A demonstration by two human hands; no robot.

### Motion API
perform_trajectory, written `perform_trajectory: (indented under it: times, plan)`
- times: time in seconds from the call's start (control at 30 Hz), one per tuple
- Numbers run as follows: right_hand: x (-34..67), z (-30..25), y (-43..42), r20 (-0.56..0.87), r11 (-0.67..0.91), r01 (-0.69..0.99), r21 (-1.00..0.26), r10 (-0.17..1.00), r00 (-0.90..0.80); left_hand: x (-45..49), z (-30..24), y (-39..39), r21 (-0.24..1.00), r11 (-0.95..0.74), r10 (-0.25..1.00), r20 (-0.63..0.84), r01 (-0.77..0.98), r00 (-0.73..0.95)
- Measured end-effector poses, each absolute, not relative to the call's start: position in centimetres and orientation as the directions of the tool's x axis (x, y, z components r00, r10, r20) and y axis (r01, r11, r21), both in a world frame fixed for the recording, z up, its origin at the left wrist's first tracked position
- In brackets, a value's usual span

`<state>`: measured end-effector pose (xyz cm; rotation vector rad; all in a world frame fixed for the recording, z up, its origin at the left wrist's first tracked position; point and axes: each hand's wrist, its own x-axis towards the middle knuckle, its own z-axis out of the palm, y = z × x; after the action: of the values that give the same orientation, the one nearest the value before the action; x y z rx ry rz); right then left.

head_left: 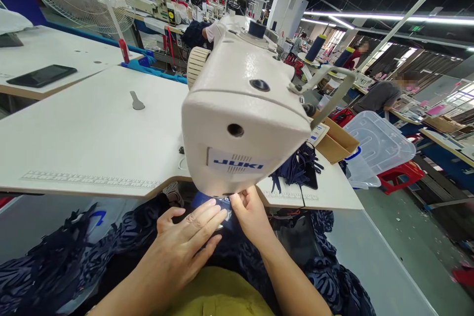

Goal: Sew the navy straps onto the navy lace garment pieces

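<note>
Right in front of me is the cream head of a sewing machine [244, 108], which hides the needle area behind its end cover. My left hand [192, 232] is under its near end, fingers stretched out and lying flat by a strip of blue material [202, 200]. Close beside it, my right hand [252, 210] has its thumb and bent fingers pressed together at the machine's lower edge. What those fingers pinch is hidden. Dark navy patterned fabric [129, 239] spreads over my lap and below the table edge on both sides.
A flat grey metal piece [137, 102] and a dark phone-like device [42, 75] lie on white tabletops at left. Navy strips [298, 165] are heaped right of the machine, near a cardboard box [336, 140]. Beyond stand a clear plastic bin [381, 140] and red stool [402, 177].
</note>
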<state>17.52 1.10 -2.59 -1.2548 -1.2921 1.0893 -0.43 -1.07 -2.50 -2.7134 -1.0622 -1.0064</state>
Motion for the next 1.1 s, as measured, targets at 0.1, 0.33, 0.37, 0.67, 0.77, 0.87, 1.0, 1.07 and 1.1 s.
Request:
perform_trajectory:
  times: [0.1,0.33,0.37,0.67,0.77,0.87,1.0,1.07,1.1]
  plan:
    - [17.4,-2.5,1.0,0.075,0.07,0.118,-0.991,0.996,0.038,-0.5,-2.4,-0.9,0.154,-0.766,0.575,0.597,0.624,0.56]
    - [17.9,-2.9,1.7,0.094,0.084,0.174,-0.981,0.994,0.048,-0.4,-2.6,-0.9,0.036,-0.779,0.52,0.595,0.626,0.613]
    - [18.0,-2.8,2.0,0.101,0.088,0.207,-0.974,0.993,0.053,-0.2,-2.6,-0.9,0.033,-0.772,0.521,0.606,0.635,0.601]
    - [18.2,-2.2,5.0,0.18,0.161,0.425,-0.891,0.984,0.004,1.8,-3.0,-1.6,0.208,-0.621,0.664,0.652,0.756,0.366]
    - [18.1,-2.8,5.3,0.207,0.187,0.44,-0.878,0.978,-0.004,1.9,-3.0,-1.6,0.24,-0.591,0.699,0.629,0.77,0.341]
    - [17.9,-3.1,5.5,0.25,0.231,0.439,-0.868,0.968,-0.016,2.1,-3.0,-1.7,0.241,-0.582,0.693,0.647,0.777,0.318]
    - [17.7,-3.1,5.5,0.278,0.261,0.451,-0.853,0.96,-0.029,2.4,-2.8,-1.7,0.234,-0.573,0.68,0.67,0.785,0.297]
    - [17.6,-2.9,5.4,0.291,0.267,0.459,-0.847,0.957,-0.021,2.5,-2.7,-1.6,0.232,-0.569,0.673,0.683,0.789,0.285]
    - [17.5,-2.8,5.4,0.301,0.275,0.458,-0.845,0.953,-0.017,2.5,-2.6,-1.6,0.232,-0.568,0.67,0.687,0.79,0.28]
